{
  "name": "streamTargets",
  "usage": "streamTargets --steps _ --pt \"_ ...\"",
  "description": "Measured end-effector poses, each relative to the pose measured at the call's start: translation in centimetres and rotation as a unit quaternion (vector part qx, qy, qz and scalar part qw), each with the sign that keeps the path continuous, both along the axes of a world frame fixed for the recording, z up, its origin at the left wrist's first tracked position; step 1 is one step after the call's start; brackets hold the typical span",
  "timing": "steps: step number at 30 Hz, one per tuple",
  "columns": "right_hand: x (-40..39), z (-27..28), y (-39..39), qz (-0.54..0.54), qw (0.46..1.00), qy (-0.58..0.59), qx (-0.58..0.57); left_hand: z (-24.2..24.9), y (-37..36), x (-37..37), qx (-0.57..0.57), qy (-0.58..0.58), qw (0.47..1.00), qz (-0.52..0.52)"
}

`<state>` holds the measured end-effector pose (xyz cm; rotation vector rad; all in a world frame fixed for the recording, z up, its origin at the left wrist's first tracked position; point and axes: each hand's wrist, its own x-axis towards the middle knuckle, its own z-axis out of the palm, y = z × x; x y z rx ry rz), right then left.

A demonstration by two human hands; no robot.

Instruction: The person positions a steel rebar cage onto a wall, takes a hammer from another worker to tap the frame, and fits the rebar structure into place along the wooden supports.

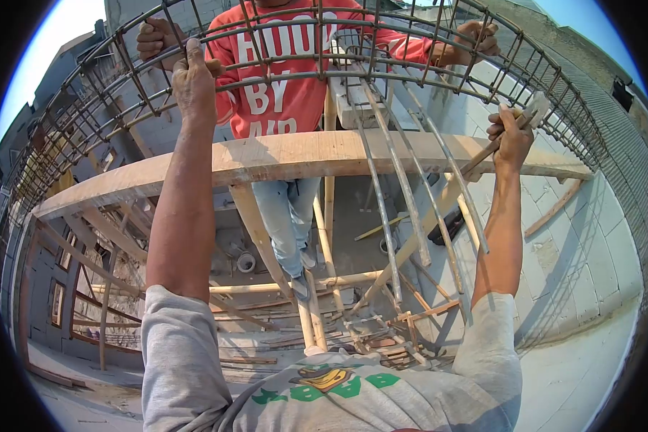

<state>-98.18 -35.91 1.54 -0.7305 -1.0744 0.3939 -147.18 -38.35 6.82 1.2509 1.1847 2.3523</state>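
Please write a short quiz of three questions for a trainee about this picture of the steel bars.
1. True or false: the left hand grips the rusty steel rebar cage.
2. What does the right hand hold? A) wooden-handled tool B) bucket C) saw
3. Fill in: below the cage runs a long pale ____ plank.

Key: 1 true; 2 A; 3 wooden. Also, a person in a red sweatshirt holds the cage from the far side.

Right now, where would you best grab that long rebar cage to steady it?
Probably a lengthwise bar on the rebar cage's near upper side, fingers hooked from above through the open gaps, as the left hand does. The right hand is occupied by a wooden-handled tool.
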Motion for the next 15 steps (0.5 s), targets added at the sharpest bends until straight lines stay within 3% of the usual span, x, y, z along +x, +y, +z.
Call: streamTargets --steps 4,6,9,12,13,15 --pt "-5.6 5.5 0.1 -0.031 0.993 -0.116 0.004 -0.4 -0.9 -1.7 -0.004 0.047 0.993 -0.108" --pt "-6.9 5.6 1.6 -0.276 0.926 -0.255 0.042 -0.3 -1.7 -2.1 0.013 0.036 0.986 -0.164" --pt "-9.0 5.8 1.9 -0.370 0.896 -0.241 0.049 0.0 -1.5 -2.6 -0.014 0.048 0.986 -0.157" --pt "-7.9 5.5 4.3 -0.241 0.959 -0.152 0.011 0.8 -1.6 -2.1 -0.012 0.044 0.991 -0.129" --pt "-8.8 5.6 3.9 -0.123 0.992 -0.017 0.027 0.8 -1.5 -2.1 -0.009 0.044 0.992 -0.122" --pt "-7.7 5.7 4.1 0.007 1.000 -0.002 0.008 0.6 -1.0 -3.3 -0.035 0.093 0.986 -0.131"
